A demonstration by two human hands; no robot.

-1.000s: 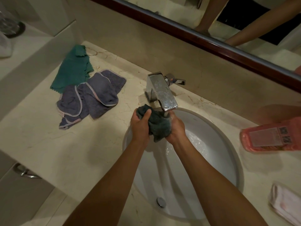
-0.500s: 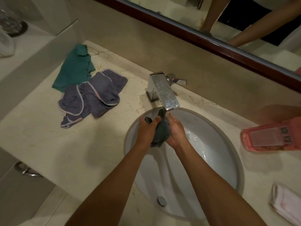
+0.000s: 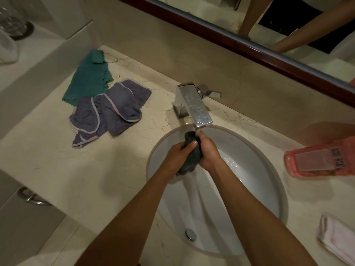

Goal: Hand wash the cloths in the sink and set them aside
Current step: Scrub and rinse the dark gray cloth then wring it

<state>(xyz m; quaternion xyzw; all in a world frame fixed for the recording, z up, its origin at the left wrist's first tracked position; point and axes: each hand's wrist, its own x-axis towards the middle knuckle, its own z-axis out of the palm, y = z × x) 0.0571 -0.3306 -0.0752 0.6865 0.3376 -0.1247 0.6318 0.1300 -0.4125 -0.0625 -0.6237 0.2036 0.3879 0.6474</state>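
A dark grey wet cloth point(image 3: 191, 160) is squeezed between my left hand point(image 3: 177, 154) and my right hand point(image 3: 209, 152), both closed around it over the white oval sink point(image 3: 259, 169). The bunched cloth sits just below the spout of the chrome faucet point(image 3: 194, 106), and water streams down from it into the basin. On the marble counter to the left lie two purple-grey cloths with pale trim point(image 3: 111, 110) and a teal cloth point(image 3: 89, 77) behind them.
A pink bottle point(image 3: 320, 158) lies on its side on the counter right of the sink. A pale pink folded cloth point(image 3: 336, 239) rests at the lower right. The drain plug point(image 3: 190, 234) shows in the basin. A mirror point(image 3: 288, 25) runs along the back wall.
My hands have dropped lower into the basin with the cloth and squeezed it into a tighter, narrower bundle. Water now runs down from it.
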